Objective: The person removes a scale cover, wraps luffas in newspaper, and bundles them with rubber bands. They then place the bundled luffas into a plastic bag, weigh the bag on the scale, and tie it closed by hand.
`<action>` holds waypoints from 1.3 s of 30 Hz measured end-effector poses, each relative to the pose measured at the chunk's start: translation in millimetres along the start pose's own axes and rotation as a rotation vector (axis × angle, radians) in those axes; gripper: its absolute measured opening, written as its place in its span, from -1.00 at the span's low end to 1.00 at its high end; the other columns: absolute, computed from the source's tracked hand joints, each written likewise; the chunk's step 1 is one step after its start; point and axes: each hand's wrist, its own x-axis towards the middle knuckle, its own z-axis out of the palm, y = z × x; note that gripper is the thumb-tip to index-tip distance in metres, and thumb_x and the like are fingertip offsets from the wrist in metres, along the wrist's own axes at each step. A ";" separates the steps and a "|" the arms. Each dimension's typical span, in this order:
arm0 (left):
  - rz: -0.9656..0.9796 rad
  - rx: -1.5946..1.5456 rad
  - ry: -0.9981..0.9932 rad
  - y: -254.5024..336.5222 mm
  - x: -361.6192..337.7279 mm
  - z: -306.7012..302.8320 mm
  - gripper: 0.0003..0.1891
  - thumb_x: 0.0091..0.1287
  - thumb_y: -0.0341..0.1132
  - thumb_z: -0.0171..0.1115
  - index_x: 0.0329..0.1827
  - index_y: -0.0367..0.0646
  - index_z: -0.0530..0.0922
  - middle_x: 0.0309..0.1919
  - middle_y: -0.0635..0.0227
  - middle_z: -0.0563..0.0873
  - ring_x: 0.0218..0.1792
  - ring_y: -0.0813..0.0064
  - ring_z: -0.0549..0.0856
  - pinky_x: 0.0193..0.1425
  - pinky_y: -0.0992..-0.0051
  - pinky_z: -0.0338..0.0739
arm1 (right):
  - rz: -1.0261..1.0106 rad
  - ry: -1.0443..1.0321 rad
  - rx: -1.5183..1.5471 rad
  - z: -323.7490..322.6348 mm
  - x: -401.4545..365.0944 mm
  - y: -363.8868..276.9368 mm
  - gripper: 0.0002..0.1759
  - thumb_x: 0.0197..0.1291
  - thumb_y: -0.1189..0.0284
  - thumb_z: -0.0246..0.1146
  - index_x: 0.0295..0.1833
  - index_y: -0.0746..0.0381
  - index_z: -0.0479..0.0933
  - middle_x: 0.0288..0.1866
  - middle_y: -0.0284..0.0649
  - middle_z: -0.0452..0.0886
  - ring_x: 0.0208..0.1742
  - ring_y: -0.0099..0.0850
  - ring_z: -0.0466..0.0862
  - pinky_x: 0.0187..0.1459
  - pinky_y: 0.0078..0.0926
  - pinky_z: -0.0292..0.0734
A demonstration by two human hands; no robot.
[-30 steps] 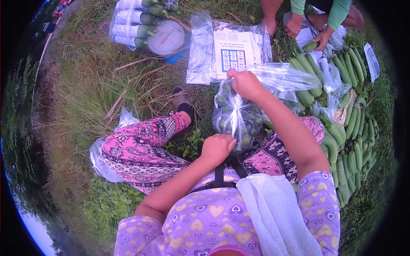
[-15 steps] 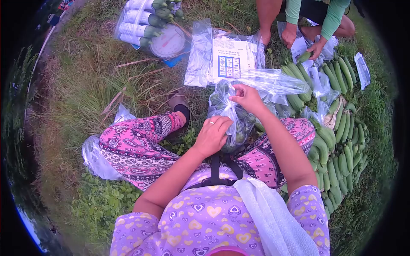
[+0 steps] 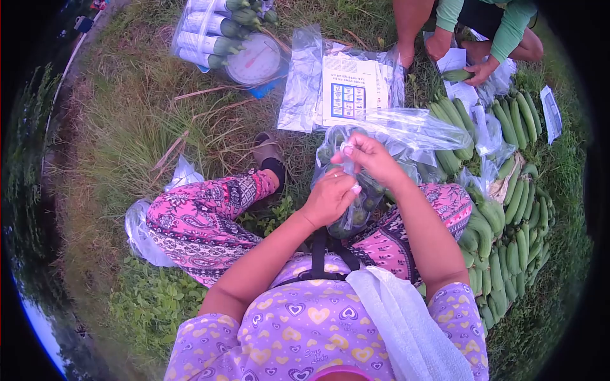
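Note:
Between my legs stands a clear plastic bag (image 3: pixel 357 216) filled with green vegetables, which show dimly through the film. My left hand (image 3: pixel 328 198) is closed on the gathered top of this bag, fingers curled in. Just above and to the right, my right hand (image 3: pixel 370 162) pinches a twisted end of the same plastic between thumb and fingers. The two hands nearly touch. Whether a tie is in the fingers cannot be made out.
Long green gourds (image 3: pixel 518 197) lie in rows at the right. Ahead are newspaper sheets (image 3: pixel 352 89), empty clear bags (image 3: pixel 419 127), a round dial scale (image 3: pixel 254 60) and a bag of paper-wrapped gourds (image 3: pixel 213 32). Top right, a co-worker's hand (image 3: pixel 481 71) holds a gourd on paper.
My hands have come closer together at the bag's neck, the left moving up and right. The co-worker's gourd has moved onto the paper. The view has shifted slightly.

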 end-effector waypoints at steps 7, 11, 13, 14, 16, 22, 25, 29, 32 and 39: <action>-0.335 -0.379 0.017 14.5 12.3 -24.3 -0.69 0.42 -0.25 0.00 -0.49 -0.22 0.31 -0.58 0.21 0.35 -0.43 0.11 0.41 -0.22 0.28 0.31 | 0.119 -0.221 0.012 -16.4 4.8 -15.0 -0.75 0.37 0.28 0.10 -0.33 0.15 0.29 -0.54 -0.47 0.32 -0.54 -0.66 0.31 -0.54 -0.68 0.21; -0.179 -0.280 -0.073 16.4 -7.8 -15.0 -0.68 0.44 -0.27 -0.04 -0.48 -0.23 0.27 -0.57 0.23 0.32 -0.46 0.18 0.38 -0.27 0.28 0.30 | 0.072 -0.416 -0.242 -23.4 23.2 -17.0 -0.75 0.37 0.33 0.08 -0.35 0.18 0.26 -0.56 -0.47 0.27 -0.54 -0.66 0.25 -0.50 -0.61 0.20; -0.245 -0.416 -0.088 18.4 -18.3 -9.1 -0.69 0.44 -0.28 -0.05 -0.47 -0.24 0.26 -0.56 0.22 0.31 -0.46 0.17 0.36 -0.30 0.28 0.30 | 0.091 -0.519 -0.290 -24.1 38.8 -17.6 -0.75 0.35 0.36 0.09 -0.37 0.20 0.26 -0.58 -0.46 0.27 -0.54 -0.67 0.25 -0.50 -0.57 0.21; -0.276 -0.482 -0.088 17.4 -21.6 -6.9 -0.69 0.44 -0.28 -0.05 -0.47 -0.25 0.25 -0.56 0.22 0.31 -0.46 0.16 0.36 -0.31 0.27 0.29 | 0.153 -0.577 -0.274 -24.8 47.9 -19.8 -0.75 0.35 0.37 0.09 -0.38 0.20 0.25 -0.58 -0.46 0.27 -0.54 -0.67 0.25 -0.50 -0.57 0.22; -0.346 -0.576 -0.083 11.5 -28.6 -5.3 -0.70 0.46 -0.28 -0.06 -0.44 -0.26 0.27 -0.52 0.22 0.33 -0.45 0.19 0.37 -0.30 0.30 0.31 | 0.268 -0.691 -0.243 -25.6 66.6 -21.6 -0.74 0.35 0.38 0.09 -0.40 0.19 0.24 -0.59 -0.46 0.26 -0.55 -0.66 0.26 -0.50 -0.57 0.22; -0.440 -0.732 -0.103 2.0 -35.7 -9.1 -0.70 0.47 -0.25 -0.07 -0.42 -0.26 0.30 -0.49 0.24 0.35 -0.44 0.24 0.40 -0.28 0.34 0.33 | 0.237 -0.922 -0.288 -15.7 85.8 -31.5 -0.72 0.34 0.37 0.11 -0.40 0.21 0.23 -0.56 -0.46 0.23 -0.51 -0.64 0.25 -0.47 -0.56 0.22; -0.423 -0.720 -0.175 0.5 -45.8 -12.4 -0.70 0.47 -0.26 -0.06 -0.42 -0.26 0.29 -0.50 0.24 0.35 -0.43 0.24 0.39 -0.27 0.33 0.33 | 0.235 -1.018 -0.339 -16.1 86.6 -28.1 -0.72 0.32 0.39 0.13 -0.41 0.23 0.25 -0.55 -0.45 0.24 -0.48 -0.61 0.27 -0.42 -0.52 0.25; -0.433 -0.740 -0.261 -3.9 -53.0 -15.8 -0.71 0.45 -0.29 -0.04 -0.43 -0.27 0.29 -0.52 0.23 0.34 -0.41 0.25 0.39 -0.25 0.33 0.32 | 0.336 -1.054 -0.340 -17.2 91.4 -27.3 -0.71 0.32 0.40 0.14 -0.42 0.22 0.24 -0.55 -0.44 0.23 -0.47 -0.60 0.27 -0.42 -0.50 0.25; -0.431 -0.782 -0.261 -5.7 -52.4 -18.7 -0.71 0.45 -0.30 -0.04 -0.44 -0.27 0.29 -0.52 0.23 0.34 -0.41 0.25 0.38 -0.23 0.32 0.32 | 0.255 -1.076 -0.373 -21.9 106.4 -18.5 -0.74 0.29 0.40 0.12 -0.43 0.25 0.29 -0.60 -0.42 0.30 -0.55 -0.60 0.32 -0.48 -0.51 0.26; -0.457 -0.929 -0.274 -19.9 -57.1 -14.2 -0.68 0.48 -0.21 -0.08 -0.43 -0.23 0.31 -0.47 0.31 0.40 -0.35 0.32 0.41 -0.18 0.35 0.35 | 0.557 -1.051 -0.300 -37.6 126.7 -30.9 -0.76 0.28 0.42 0.12 -0.44 0.23 0.29 -0.61 -0.42 0.32 -0.57 -0.60 0.36 -0.49 -0.55 0.29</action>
